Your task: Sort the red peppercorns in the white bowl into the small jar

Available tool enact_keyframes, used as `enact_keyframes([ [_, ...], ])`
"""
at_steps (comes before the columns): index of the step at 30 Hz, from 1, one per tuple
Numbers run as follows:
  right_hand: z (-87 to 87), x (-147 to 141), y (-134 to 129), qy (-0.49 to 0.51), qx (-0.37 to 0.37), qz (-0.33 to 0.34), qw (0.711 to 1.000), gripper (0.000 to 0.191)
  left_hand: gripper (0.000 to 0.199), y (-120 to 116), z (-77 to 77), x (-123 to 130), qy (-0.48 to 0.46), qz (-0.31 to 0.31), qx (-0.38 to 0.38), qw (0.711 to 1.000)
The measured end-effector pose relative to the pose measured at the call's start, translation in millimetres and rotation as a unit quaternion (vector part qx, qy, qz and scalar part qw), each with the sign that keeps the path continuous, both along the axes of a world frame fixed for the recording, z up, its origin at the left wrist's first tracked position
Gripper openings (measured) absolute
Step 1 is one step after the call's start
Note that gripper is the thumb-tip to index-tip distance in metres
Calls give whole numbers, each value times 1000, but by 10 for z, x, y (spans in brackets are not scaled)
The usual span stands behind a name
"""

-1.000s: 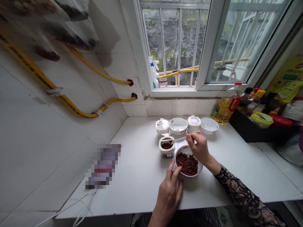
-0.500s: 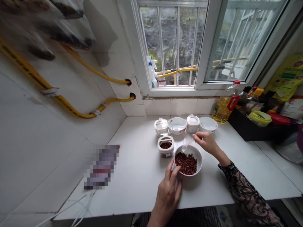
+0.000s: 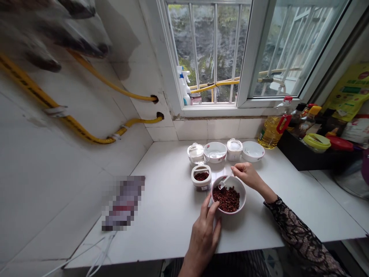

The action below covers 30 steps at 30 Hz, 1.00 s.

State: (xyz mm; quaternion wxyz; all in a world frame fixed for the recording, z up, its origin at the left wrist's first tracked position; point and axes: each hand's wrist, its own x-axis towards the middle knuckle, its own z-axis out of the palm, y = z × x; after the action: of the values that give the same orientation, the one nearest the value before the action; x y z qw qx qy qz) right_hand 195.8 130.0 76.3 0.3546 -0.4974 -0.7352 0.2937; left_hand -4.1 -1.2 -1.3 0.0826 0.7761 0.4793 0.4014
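A white bowl (image 3: 243, 197) with a pink rim holds dark red grains that look like Sichuan peppercorns (image 3: 227, 200). My left hand (image 3: 203, 231) grips its near left rim, fingertips on the side and thumb below. Between the pinched fingers of my right hand (image 3: 247, 175) is the handle of a small white spoon (image 3: 221, 184), its head tilted down inside the bowl by the far left of the grains. Just left of the bowl stands an open-topped seasoning jar (image 3: 201, 181) with the same grains inside.
Behind stand two more lidded jars, one at left (image 3: 196, 153) and one holding something white (image 3: 234, 149), beside two white bowls, a middle one (image 3: 215, 152) and a right one (image 3: 253, 151). An oil bottle (image 3: 271, 130) and a black condiment box (image 3: 300, 156) stand at right. A blurred packet (image 3: 123, 204) lies left.
My right hand has moved slightly left and down, bringing the spoon's head lower and further left, towards the grains. My left hand stays on the bowl. The view has shifted slightly.
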Motion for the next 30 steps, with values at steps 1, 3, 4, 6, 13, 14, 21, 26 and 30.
enact_keyframes([
  [1, 10, 10, 3, 10, -9, -1, 1000, 45, 44, -1, 7, -1, 1, 0, 0, 1000],
  [3, 22, 18, 9, 24, -25, -2, 999, 45, 44, -2, 18, -2, 2, 0, 1, 1000],
  [4, 24, 17, 11, 31, -34, -1, 999, 45, 44, -2, 21, -2, 2, 0, 2, 1000],
  [6, 23, 12, 15, 45, -48, 3, 998, 45, 44, -3, 22, 1, 2, 2, 4, 1000],
  [13, -14, 16, 50, 91, -87, 11, 992, 50, 46, -9, 14, 11, -3, 5, 3, 1000],
  [14, -21, 10, 57, 98, -93, 7, 991, 51, 46, -9, 13, 12, -3, 5, 3, 1000],
  [21, 89, -211, 8, 170, -1, -58, 984, 53, 46, -3, -13, 11, -3, 5, 7, 1000],
  [26, 201, -409, -109, 77, 214, -100, 969, 43, 47, -1, -10, 6, -4, 2, 10, 1000],
  [30, 171, -483, -160, -83, 372, -8, 925, 35, 47, -3, -9, 8, -4, 2, 11, 1000],
])
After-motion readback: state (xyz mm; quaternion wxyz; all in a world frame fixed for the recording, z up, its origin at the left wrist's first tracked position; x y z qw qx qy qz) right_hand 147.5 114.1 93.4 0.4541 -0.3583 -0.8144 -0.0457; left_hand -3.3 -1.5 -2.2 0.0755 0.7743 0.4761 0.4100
